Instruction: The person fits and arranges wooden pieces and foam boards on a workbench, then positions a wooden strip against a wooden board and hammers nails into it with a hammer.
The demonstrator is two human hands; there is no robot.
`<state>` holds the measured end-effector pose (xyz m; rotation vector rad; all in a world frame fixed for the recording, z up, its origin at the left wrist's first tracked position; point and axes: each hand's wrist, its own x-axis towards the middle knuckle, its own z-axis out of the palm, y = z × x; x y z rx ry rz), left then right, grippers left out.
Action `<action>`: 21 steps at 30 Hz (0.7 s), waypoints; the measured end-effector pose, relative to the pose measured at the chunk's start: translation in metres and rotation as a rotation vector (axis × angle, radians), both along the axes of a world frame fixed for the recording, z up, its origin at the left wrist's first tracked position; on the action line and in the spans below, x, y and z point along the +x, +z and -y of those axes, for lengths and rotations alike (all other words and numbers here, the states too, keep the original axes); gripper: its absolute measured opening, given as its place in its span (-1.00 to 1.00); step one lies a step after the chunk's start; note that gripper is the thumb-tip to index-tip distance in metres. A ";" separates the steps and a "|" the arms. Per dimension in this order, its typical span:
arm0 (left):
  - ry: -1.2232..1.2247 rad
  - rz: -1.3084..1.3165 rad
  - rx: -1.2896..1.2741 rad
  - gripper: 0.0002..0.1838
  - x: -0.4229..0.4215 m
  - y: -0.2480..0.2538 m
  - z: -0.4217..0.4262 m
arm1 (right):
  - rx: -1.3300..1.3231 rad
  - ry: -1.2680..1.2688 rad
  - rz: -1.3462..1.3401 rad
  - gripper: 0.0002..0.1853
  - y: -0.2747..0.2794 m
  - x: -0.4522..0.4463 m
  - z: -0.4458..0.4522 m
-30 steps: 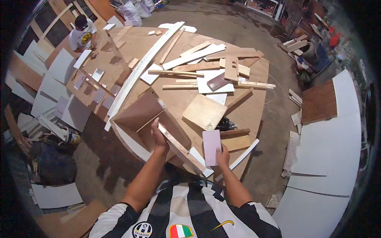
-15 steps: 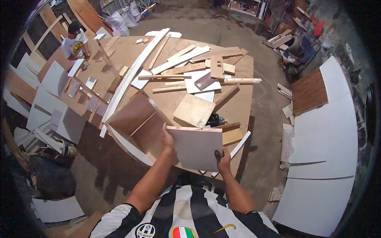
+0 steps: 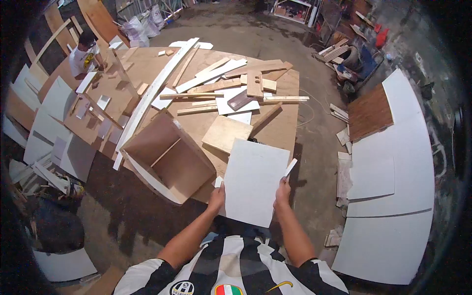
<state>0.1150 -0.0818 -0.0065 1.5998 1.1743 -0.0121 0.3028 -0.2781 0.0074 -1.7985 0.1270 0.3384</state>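
Note:
A flat white panel [image 3: 255, 182] is held up in front of my body, its broad face toward me. My left hand [image 3: 217, 197] grips its left edge and my right hand [image 3: 282, 192] its right edge. Left of the panel, an open wooden box [image 3: 184, 169] with a brown inside rests tilted on the worktable [image 3: 290, 115]. Behind the panel lies a square pale wood block [image 3: 227, 133]. Part of a dark item next to that block is hidden by the panel.
Wooden strips [image 3: 196, 96] and a long white board [image 3: 157, 98] lie across the table. Another person [image 3: 84, 56] is at its far left end. Large white sheets [image 3: 388, 196] stand on the right, and white bags [image 3: 135, 32] sit at the back left.
The panel has turned from edge-on to show its broad white face and moved away from the box. My left hand has shifted from beside the box onto the panel's left edge. The camera view has shifted.

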 end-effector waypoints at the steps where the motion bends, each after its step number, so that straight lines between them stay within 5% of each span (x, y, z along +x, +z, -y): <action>1: 0.004 0.081 0.015 -0.32 -0.004 -0.038 0.001 | 0.097 -0.021 -0.124 -0.52 -0.013 0.006 -0.001; 6: 0.266 0.027 0.025 -0.37 0.003 -0.091 0.026 | 0.330 0.206 -0.392 -0.63 -0.065 0.042 -0.004; 8: 0.468 0.179 -0.066 -0.37 0.010 -0.141 0.036 | 0.196 0.320 -0.342 -0.60 -0.006 0.046 -0.012; 10: 0.533 0.105 0.020 -0.35 0.027 -0.108 0.057 | -0.183 0.529 -0.252 -0.53 -0.033 0.070 -0.004; 12: 0.578 0.165 0.055 -0.35 0.038 -0.136 0.067 | -0.046 0.652 -0.171 -0.48 -0.041 0.089 0.011; 15: 0.733 0.077 0.053 -0.33 0.079 -0.077 0.099 | 0.030 0.751 -0.199 -0.33 -0.042 0.118 0.037; 21: 0.917 0.053 0.053 -0.33 0.133 -0.065 0.122 | -0.101 0.938 -0.202 -0.34 -0.046 0.167 0.057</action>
